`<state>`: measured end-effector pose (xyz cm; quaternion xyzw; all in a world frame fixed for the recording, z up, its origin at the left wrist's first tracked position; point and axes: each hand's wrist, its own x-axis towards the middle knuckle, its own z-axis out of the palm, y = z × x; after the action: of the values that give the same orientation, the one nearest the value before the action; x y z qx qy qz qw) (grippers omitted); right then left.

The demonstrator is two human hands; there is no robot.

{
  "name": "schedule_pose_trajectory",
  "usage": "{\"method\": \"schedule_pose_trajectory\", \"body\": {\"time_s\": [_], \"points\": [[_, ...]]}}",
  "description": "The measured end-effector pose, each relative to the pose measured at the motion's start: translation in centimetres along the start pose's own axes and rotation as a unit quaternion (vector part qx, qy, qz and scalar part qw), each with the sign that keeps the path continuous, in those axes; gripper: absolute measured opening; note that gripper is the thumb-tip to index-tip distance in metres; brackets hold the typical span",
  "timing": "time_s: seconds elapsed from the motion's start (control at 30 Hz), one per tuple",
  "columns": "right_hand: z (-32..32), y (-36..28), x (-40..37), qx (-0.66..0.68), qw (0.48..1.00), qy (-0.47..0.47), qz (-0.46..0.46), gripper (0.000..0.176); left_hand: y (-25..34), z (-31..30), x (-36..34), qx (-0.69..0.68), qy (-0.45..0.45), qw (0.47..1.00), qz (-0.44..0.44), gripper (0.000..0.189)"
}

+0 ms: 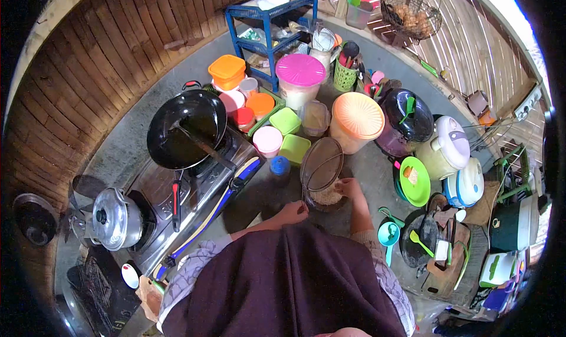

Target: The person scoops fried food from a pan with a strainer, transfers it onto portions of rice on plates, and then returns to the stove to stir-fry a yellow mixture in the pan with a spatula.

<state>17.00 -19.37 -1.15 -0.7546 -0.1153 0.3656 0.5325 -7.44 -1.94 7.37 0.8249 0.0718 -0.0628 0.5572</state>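
Note:
My left hand (295, 212) is closed at the near left edge of a dark round container (330, 208), its fingers pinched on the rim. Pale crumb-like or grain-like bits (324, 196) lie inside. A brown oval lid-like piece (321, 158) with a thin wire across it stands tilted up at the container's far side. My right hand (352, 188) is at the right side, fingers curled in against the pale bits; what they hold, if anything, is hidden. Just left of the container stands a small blue jar (280, 165).
On the left, a black wok (186, 128) with a spatula and a lidded silver pot (117, 219) sit on a stove (159, 195). Lidded tubs, including a peach one (357, 122), stand behind. Rightward are a green plate (415, 187), a teal dipper (388, 233) and a stone mortar (417, 243).

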Motion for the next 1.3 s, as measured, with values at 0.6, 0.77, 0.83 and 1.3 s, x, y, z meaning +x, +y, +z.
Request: {"method": "schedule_pose_trajectory", "body": {"time_s": [0.6, 0.77, 0.83, 1.3], "points": [[0.1, -4.3, -2.8, -0.048, 0.998, -0.031, -0.011, 0.025, -0.5, 0.0, 0.4, -0.014, -0.001, 1.000, 0.004, 0.026], [-0.2, -3.0, -2.7, -0.047, 0.990, -0.034, -0.127, 0.025, -0.7, -0.3, 0.3, -0.033, 0.038, 0.998, 0.038, 0.023], [-0.1, -3.4, -2.7, 0.141, 0.988, -0.033, -0.045, 0.024, -0.3, -0.5, -0.1, -0.031, 0.047, 0.998, 0.027, 0.023], [4.3, -23.4, -1.3, 0.118, 0.973, -0.195, -0.042, 0.019, -1.4, -2.2, -4.0, -0.050, 0.158, 0.986, 0.036, 0.022]]}}
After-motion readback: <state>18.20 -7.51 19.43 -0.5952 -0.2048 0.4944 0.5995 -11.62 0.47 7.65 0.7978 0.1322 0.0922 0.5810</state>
